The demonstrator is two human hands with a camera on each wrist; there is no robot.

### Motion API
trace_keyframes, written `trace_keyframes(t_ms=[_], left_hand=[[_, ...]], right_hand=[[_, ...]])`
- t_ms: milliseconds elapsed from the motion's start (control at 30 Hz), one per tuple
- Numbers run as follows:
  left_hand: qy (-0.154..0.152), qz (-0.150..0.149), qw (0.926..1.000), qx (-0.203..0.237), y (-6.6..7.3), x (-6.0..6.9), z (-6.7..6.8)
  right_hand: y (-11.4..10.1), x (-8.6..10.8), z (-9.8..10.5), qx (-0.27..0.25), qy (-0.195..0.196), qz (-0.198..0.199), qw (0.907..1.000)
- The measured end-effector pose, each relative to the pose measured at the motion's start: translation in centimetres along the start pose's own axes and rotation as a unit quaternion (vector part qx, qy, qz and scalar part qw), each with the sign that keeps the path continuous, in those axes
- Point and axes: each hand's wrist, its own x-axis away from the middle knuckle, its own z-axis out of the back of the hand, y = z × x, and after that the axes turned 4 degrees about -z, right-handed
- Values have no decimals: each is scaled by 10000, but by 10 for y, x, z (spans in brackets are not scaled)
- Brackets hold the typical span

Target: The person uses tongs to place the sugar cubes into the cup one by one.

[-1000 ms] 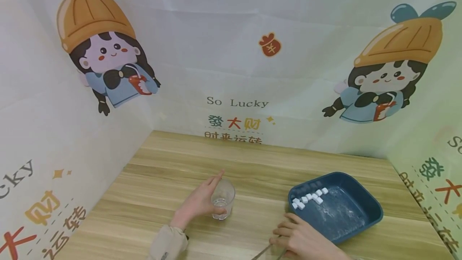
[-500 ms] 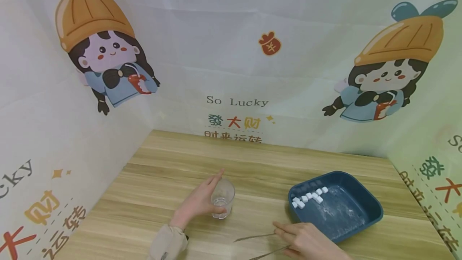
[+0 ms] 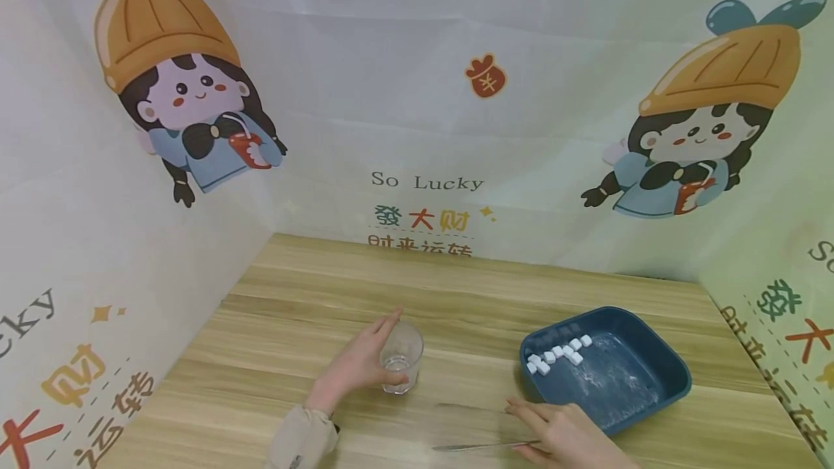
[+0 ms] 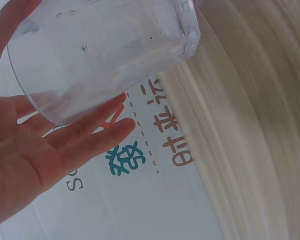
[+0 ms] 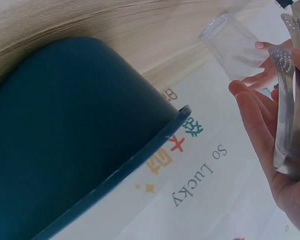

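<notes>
A clear glass (image 3: pixel 402 353) stands on the table, and my left hand (image 3: pixel 355 369) curves round its left side, thumb at the front. The left wrist view has the glass (image 4: pixel 105 50) against the fingers of the left hand (image 4: pixel 45 145). My right hand (image 3: pixel 563 434) holds metal tongs (image 3: pixel 485 446) just left of the blue basin, their arms spread apart and pointing left. In the right wrist view the tongs (image 5: pixel 286 110) lie in the right hand (image 5: pixel 270 135), their perforated ends visible. Several white cubes (image 3: pixel 559 355) lie in the basin's left part.
The blue basin (image 3: pixel 658 400) stands at the right of the wooden table (image 3: pixel 326 273), its near left edge close to the right hand. Printed cloth walls (image 3: pixel 423 129) enclose the table at the back and both sides.
The right hand has drawn back from the basin's near left edge and swung the tongs to point left, more fully in sight. The left hand and the glass have stayed in place.
</notes>
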Motion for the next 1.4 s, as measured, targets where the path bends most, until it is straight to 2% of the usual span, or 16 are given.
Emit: trace_keyframes(t_ms=[300,533,733,867,1133,1400], left_hand=[[156,-320,9993,-135,0,1,2],[68,-64,9999,-68,-1,-1,1],[66,-44,9999,-84,0,-1,2],[40,-58,10000,-26,0,-1,2],[-14,-50,10000,-52,-1,-1,1],[22,-5,10000,19,-1,-1,0]], right_hand=[[4,8,4,-440,321,-544,9970],[10,15,8,-389,621,-753,9945],[14,17,15,-193,805,-898,9925],[16,17,18,-105,865,-927,9919],[19,17,20,-319,837,-914,9918],[19,17,21,-102,873,-887,9922]])
